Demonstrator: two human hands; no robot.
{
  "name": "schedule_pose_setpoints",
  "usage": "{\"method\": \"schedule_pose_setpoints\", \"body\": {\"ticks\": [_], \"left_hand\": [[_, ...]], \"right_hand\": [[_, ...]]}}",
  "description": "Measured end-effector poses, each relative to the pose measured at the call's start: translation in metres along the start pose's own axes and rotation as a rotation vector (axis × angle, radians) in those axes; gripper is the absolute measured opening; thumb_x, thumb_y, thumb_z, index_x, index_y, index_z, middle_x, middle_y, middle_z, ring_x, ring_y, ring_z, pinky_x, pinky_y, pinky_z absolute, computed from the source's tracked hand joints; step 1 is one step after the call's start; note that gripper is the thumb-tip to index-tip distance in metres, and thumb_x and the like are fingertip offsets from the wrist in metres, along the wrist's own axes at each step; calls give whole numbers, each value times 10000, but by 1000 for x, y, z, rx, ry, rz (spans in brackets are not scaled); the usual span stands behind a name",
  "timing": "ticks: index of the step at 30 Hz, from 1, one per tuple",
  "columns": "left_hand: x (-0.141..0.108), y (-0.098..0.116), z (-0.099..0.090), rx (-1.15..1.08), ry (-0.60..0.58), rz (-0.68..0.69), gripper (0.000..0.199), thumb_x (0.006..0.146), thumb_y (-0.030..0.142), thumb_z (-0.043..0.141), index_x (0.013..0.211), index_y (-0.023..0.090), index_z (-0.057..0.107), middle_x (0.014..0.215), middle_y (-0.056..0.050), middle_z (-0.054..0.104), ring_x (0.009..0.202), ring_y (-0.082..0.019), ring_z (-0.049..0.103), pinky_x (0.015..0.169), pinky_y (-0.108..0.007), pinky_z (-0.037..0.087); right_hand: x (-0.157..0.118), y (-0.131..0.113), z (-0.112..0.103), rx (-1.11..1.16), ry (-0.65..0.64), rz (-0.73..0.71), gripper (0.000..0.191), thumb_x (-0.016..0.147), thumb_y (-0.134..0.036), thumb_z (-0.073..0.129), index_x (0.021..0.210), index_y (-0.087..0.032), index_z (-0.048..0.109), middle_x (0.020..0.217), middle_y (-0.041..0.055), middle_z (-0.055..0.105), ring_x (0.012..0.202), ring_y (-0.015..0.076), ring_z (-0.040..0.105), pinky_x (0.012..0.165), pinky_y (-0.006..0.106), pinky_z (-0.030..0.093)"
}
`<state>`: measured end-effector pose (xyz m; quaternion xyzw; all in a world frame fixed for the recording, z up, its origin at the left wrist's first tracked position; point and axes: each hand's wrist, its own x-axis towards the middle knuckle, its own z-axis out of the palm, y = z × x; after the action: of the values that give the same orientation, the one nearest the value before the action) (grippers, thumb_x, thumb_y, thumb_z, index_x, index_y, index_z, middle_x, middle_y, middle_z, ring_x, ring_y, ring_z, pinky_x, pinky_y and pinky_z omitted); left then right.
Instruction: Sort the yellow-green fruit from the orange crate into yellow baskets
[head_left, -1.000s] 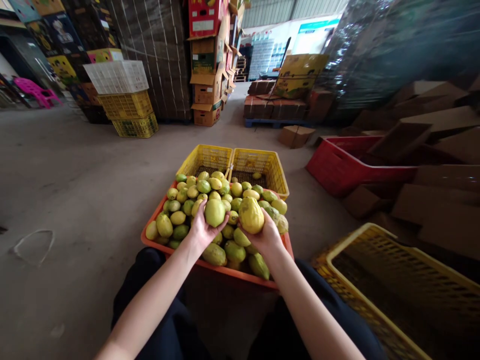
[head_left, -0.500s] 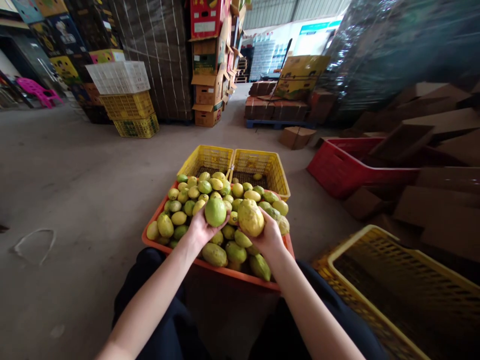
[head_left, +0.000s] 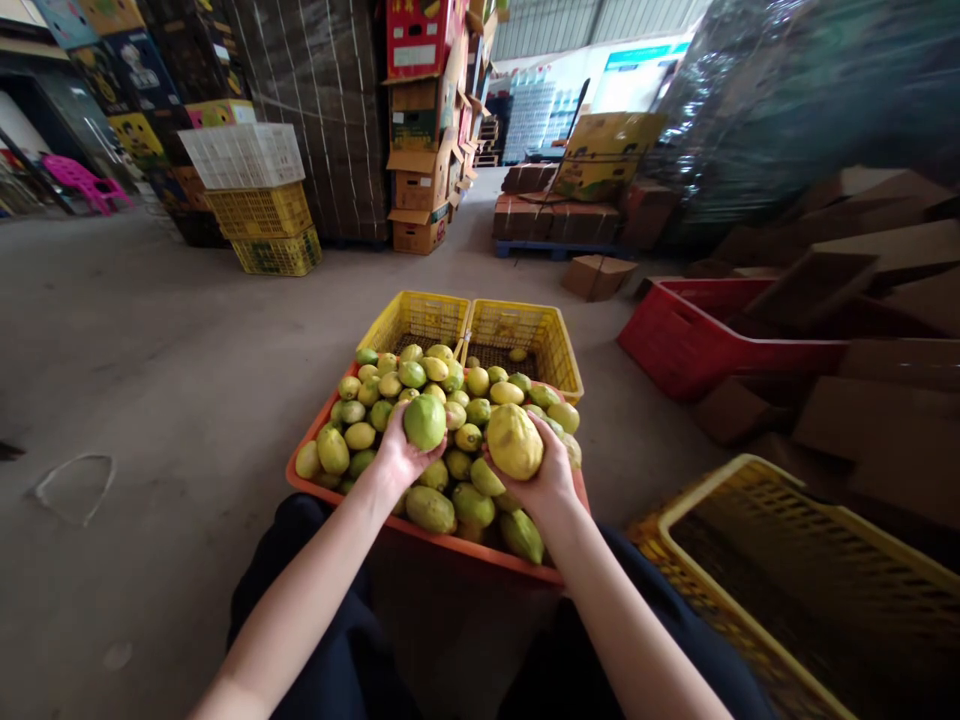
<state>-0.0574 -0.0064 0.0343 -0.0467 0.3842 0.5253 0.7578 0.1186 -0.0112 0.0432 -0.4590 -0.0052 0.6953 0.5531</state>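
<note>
My left hand [head_left: 401, 455] is closed around a smooth green lemon [head_left: 424, 422], holding it up above the heap. In my right hand [head_left: 551, 468] is a larger, bumpy yellow lemon [head_left: 515, 442], its skin facing me. The two held fruits are apart from each other. Beneath both hands, an orange crate [head_left: 480, 550] is piled high with green and yellow lemons [head_left: 431, 510] of mixed sizes. My wrists and forearms pass over the crate's near edge.
Two yellow crates [head_left: 559, 345] stand just beyond the orange one, a few lemons in the right one. At my right is a yellow crate [head_left: 739, 545]; farther off, a red crate [head_left: 675, 345] sits among cardboard boxes [head_left: 877, 420]. Stacked crates [head_left: 266, 212] stand back left.
My hands have moved slightly apart, the green lemon a little left and the yellow lemon right and slightly down. The yellow lemon appears turned a little. Both remain held.
</note>
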Motion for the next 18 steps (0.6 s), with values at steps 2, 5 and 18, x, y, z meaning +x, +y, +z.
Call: {"method": "schedule_pose_setpoints", "body": {"ticks": [2, 5, 18], "left_hand": [[3, -2, -2, 41, -7, 4, 505, 1078, 415, 454, 1456, 110, 595, 962, -108, 746, 692, -190, 679, 563, -281, 592], [3, -5, -1, 80, -14, 50, 446, 1082, 353, 463, 1442, 134, 610, 955, -94, 748, 726, -198, 700, 619, -302, 620], [-8, 1, 2, -42, -15, 50, 492, 1029, 399, 512, 1407, 102, 616, 859, -100, 729, 669, -195, 700, 567, -277, 612]], "right_hand": [[4, 2, -2, -7, -11, 0, 105, 856, -371, 697, 931, -298, 682, 714, -22, 752, 566, 203, 690, 441, 311, 587], [7, 4, -3, -10, -56, 24, 104, 923, -371, 628, 952, -288, 682, 742, -15, 760, 599, 206, 717, 470, 314, 609], [-3, 2, 1, -38, -62, 82, 109, 831, -360, 709, 902, -297, 653, 731, -7, 723, 597, 210, 671, 635, 418, 681]]}}
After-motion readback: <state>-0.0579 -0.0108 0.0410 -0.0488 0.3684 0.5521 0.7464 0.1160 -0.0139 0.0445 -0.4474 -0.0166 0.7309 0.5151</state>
